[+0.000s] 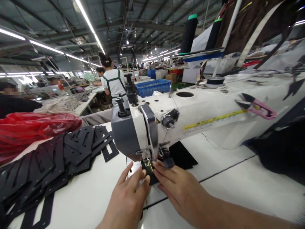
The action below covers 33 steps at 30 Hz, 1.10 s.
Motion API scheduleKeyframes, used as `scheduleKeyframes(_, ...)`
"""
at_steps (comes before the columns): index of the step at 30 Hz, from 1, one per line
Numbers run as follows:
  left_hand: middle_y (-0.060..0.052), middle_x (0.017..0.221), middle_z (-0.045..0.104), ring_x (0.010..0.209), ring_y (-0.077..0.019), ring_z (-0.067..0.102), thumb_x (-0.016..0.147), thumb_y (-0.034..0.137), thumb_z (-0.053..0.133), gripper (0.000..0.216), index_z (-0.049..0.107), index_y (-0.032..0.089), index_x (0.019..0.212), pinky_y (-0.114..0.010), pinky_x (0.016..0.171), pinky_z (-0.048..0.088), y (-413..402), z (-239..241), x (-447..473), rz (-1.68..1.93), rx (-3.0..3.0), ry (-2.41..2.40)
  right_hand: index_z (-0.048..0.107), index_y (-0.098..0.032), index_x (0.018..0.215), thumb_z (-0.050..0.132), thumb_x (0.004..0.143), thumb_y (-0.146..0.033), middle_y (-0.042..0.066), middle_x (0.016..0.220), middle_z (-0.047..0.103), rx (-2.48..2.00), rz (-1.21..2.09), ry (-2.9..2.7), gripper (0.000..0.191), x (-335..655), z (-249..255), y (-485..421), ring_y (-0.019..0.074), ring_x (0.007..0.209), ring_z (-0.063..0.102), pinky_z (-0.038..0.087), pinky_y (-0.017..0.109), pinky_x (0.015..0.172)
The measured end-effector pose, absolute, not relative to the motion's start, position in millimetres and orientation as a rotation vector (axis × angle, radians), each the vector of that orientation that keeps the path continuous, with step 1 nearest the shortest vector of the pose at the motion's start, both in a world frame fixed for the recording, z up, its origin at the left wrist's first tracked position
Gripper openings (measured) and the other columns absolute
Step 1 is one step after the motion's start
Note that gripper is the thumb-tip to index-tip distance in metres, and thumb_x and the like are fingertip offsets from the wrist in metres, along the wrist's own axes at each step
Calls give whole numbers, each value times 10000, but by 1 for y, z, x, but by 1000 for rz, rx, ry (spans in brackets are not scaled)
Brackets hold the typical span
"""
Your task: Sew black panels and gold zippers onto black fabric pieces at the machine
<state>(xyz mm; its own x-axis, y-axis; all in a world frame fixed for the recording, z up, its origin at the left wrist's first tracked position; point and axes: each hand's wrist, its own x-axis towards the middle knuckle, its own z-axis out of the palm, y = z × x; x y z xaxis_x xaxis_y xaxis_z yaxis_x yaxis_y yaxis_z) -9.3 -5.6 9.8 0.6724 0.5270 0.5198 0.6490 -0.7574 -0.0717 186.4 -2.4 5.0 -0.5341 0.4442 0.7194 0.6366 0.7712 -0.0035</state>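
A white industrial sewing machine [195,109] stands on a white table [238,184]. Under its needle and presser foot lies a small black fabric piece [149,173]. My left hand [127,200] rests on the table with its fingers stretched forward, the fingertips pressing the left edge of that piece. My right hand [176,184] lies flat beside it, fingers extended, pressing the piece from the right just below the presser foot. More black fabric [183,156] trails behind the needle.
A pile of black cut pieces [52,162] covers the table's left. A red plastic bag [28,130] lies behind it. Pink thread snips [258,107] sit on the machine arm. Black thread cones [189,33] stand behind. A person in an apron [113,81] works farther back, near a blue basket [153,87].
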Motion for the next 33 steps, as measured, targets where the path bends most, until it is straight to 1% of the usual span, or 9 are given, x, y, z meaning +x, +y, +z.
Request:
scheduleKeyframes(3, -115, 952, 658, 955, -200, 624, 902, 101, 372, 255, 613, 132, 979, -495, 983, 394, -5, 8, -8, -709, -2624, -962, 647, -16, 998, 239, 925, -71, 125, 1008, 669, -765, -317, -2304, 418, 184, 0, 7, 200, 932, 620, 518, 290, 836)
scheduleKeyframes(8, -84, 926, 654, 864, -172, 642, 914, 119, 364, 255, 613, 153, 961, -492, 1001, 369, -2, 9, -6, -706, -2634, -1027, 654, -6, 954, 244, 901, -29, 131, 941, 683, -759, -295, -2308, 413, 180, 1, 14, 203, 875, 640, 528, 282, 809)
scheduleKeyframes(11, -84, 939, 647, 885, -174, 633, 923, 131, 364, 247, 605, 156, 972, -476, 980, 393, 1, 8, -7, -697, -2644, -1059, 650, -11, 922, 255, 871, 13, 136, 921, 684, -748, -275, -2301, 399, 179, 5, 17, 197, 853, 646, 534, 268, 783)
scheduleKeyframes(16, -58, 917, 650, 900, -171, 624, 906, 109, 404, 208, 601, 176, 900, -412, 913, 456, 7, 7, -7, -803, -2663, -1099, 633, -67, 922, 364, 823, 40, 100, 903, 687, -799, -120, -2311, 306, 180, 7, 22, 170, 847, 644, 521, 247, 796)
scheduleKeyframes(20, -57, 911, 652, 895, -176, 623, 896, 103, 417, 199, 602, 172, 922, -389, 870, 494, 10, 10, -7, -815, -2657, -1080, 615, -108, 890, 461, 782, 38, 71, 891, 678, -865, 11, -2374, 239, 180, 5, 26, 157, 858, 635, 507, 241, 813)
scheduleKeyframes(23, -50, 882, 654, 861, -169, 626, 889, 101, 419, 200, 606, 171, 892, -369, 841, 515, 11, 12, -6, -843, -2636, -1054, 609, -119, 896, 478, 769, 38, 55, 843, 672, -896, 7, -2409, 241, 179, 3, 28, 158, 807, 635, 517, 250, 778)
scheduleKeyframes(26, -43, 861, 654, 836, -160, 629, 891, 106, 418, 201, 604, 172, 855, -358, 839, 515, 12, 12, -6, -862, -2632, -1042, 609, -114, 914, 486, 774, 25, 67, 843, 668, -900, -2, -2444, 233, 179, 4, 29, 171, 798, 634, 520, 267, 757)
scheduleKeyframes(29, -41, 852, 652, 833, -161, 632, 898, 118, 419, 191, 600, 171, 872, -362, 848, 505, 12, 10, -6, -859, -2631, -1049, 611, -109, 926, 495, 775, 22, 71, 869, 670, -876, 37, -2442, 231, 181, 6, 28, 170, 825, 633, 513, 257, 764)
scheduleKeyframes(33, -41, 865, 648, 845, -162, 625, 914, 133, 396, 198, 589, 164, 886, -368, 857, 493, 13, 8, -6, -850, -2628, -1050, 620, -113, 908, 492, 778, 16, 64, 852, 676, -853, 37, -2391, 224, 181, 7, 28, 173, 801, 638, 516, 262, 749)
